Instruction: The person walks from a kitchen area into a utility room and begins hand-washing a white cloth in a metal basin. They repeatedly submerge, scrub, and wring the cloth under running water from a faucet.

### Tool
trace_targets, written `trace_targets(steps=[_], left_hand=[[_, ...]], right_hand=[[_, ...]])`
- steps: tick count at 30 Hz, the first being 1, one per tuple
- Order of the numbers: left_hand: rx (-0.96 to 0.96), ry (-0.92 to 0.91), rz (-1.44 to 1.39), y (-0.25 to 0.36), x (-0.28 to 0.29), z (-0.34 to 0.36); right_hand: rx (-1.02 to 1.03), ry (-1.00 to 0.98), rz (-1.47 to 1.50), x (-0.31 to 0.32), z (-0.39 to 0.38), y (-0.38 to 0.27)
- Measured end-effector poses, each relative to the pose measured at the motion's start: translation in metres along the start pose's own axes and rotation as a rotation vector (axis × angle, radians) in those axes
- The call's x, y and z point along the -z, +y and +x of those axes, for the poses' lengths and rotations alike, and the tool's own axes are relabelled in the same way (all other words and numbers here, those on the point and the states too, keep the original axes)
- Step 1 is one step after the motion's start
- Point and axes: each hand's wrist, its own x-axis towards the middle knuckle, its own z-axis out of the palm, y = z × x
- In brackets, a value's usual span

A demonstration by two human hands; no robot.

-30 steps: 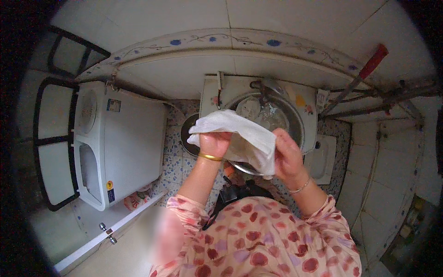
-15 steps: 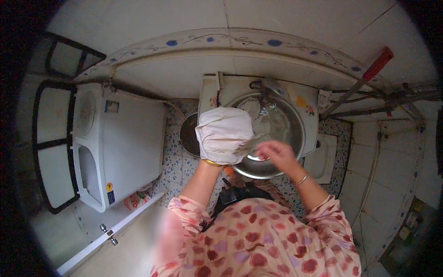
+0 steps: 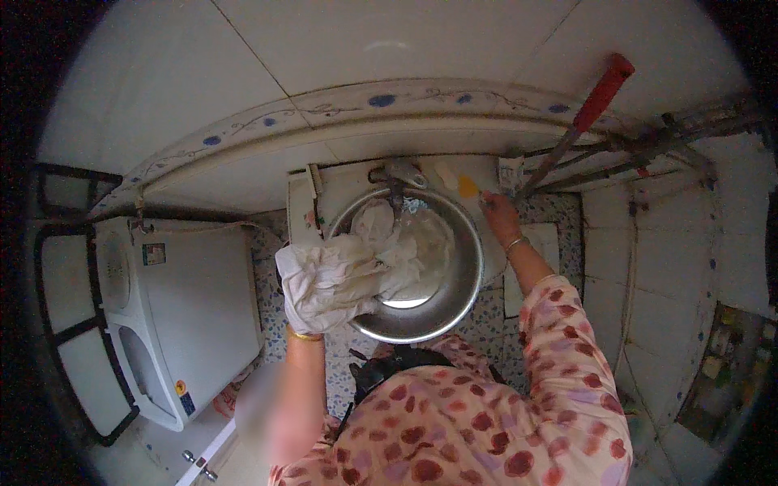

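Over the steel basin (image 3: 454, 300), the left hand (image 3: 312, 312) clutches a white cloth (image 3: 332, 279) in closed grip; the right hand (image 3: 498, 215) reaches open-fingered toward the ledge.

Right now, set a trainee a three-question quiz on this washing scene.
1. True or false: the left hand is covered by a white cloth.
2. Which is the right hand nearest? A) red-handled tool B) yellow soap C) washing machine
3. Fill in: the cloth drapes over the rim of the steel ____.

Key: 1 true. 2 B, the yellow soap on the sink ledge. 3 basin.
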Motion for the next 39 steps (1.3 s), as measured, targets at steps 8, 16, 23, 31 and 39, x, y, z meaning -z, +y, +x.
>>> trace_targets(steps=[8,16,23,31,39], left_hand=[[0.200,0.161,-0.227,-0.006,0.021,-0.002],[-0.145,0.117,-0.205,-0.018,0.011,-0.012],[-0.446,-0.085,1.847,0.013,0.002,-0.004],[-0.640,-0.074,1.518,0.014,0.002,-0.010],[-0.200,-0.355,-0.499,-0.030,0.022,0.000]], right_hand=[[0.230,-0.193,-0.359,-0.015,0.046,-0.033],[0.280,-0.116,-0.494,-0.046,0.056,-0.013],[0.226,-0.344,-0.606,-0.058,0.058,0.011],[-0.309,-0.172,1.412,-0.005,0.012,-0.081],[1.020,-0.282,0.718,0.008,-0.122,-0.297]])
